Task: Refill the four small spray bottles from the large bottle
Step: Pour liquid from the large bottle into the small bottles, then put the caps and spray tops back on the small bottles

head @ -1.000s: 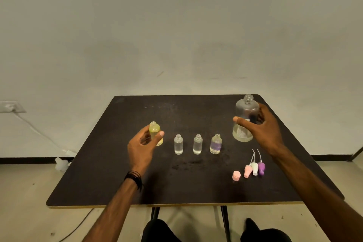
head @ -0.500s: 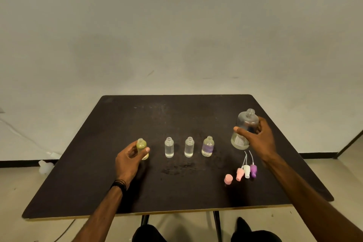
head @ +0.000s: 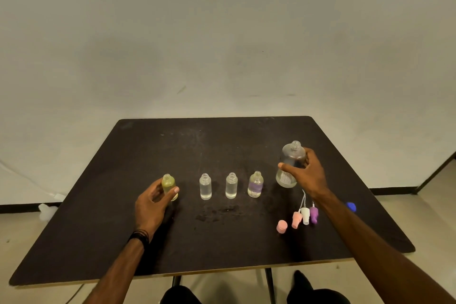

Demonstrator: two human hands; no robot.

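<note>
Your left hand (head: 151,207) is wrapped around the small yellow-tinted spray bottle (head: 168,185), thumb across its front and fingers behind it, its grip clenched on the glass; the bottle stands upright with its open neck up at the left end of the row on the dark square counter (head: 123,242), though you cannot tell whether its base touches the surface. Your right hand (head: 307,175) is closed on the large clear round-shouldered bottle (head: 290,164), thumb on the near side and fingers round the far side, and it holds the uncapped bottle upright at the right end of the row; a little liquid sits in its bottom part. Between the two hands, three more small bottles stand uncapped and apart from each other: a clear one (head: 205,186), a second clear one (head: 231,185), and a purple-tinted one (head: 255,184) just left of the large bottle. Near your right forearm lie the removed tops: a pink cap (head: 281,226), a pink sprayer head (head: 296,219), a white sprayer head (head: 305,215) and a purple sprayer head (head: 313,214), their thin dip tubes pointing towards the large bottle. A small blue cap (head: 351,206) lies on the counter beyond that forearm.
</note>
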